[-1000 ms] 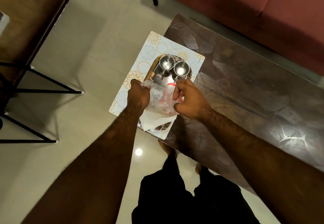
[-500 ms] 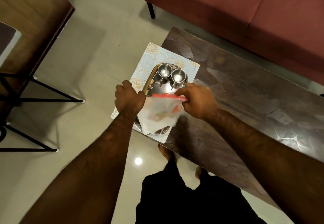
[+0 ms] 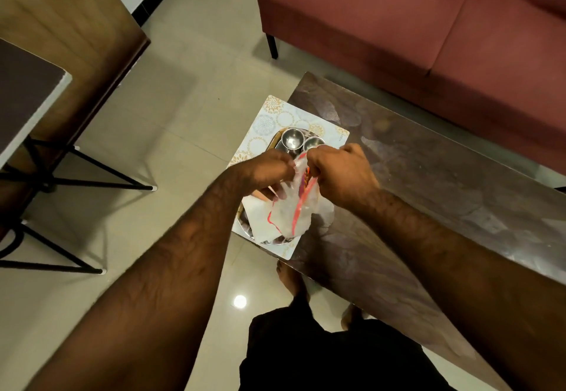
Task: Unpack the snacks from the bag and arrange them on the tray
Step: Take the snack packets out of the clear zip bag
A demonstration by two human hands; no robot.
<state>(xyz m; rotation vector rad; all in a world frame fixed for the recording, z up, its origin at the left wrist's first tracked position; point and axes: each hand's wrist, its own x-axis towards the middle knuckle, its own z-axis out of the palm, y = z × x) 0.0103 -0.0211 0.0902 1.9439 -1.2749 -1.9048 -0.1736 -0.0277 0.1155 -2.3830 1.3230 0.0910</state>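
since the earlier frame the bag [image 3: 289, 210] is lifted and its red seal pulled apart, pinched by left hand [image 3: 269, 173] and right hand [image 3: 340, 173]; it hangs over the tray [image 3: 277, 141], bowls at 12 o'clock; unpacking seems imminent.

1 head cam, looks steeply down, close over table [image 3: 428, 194].
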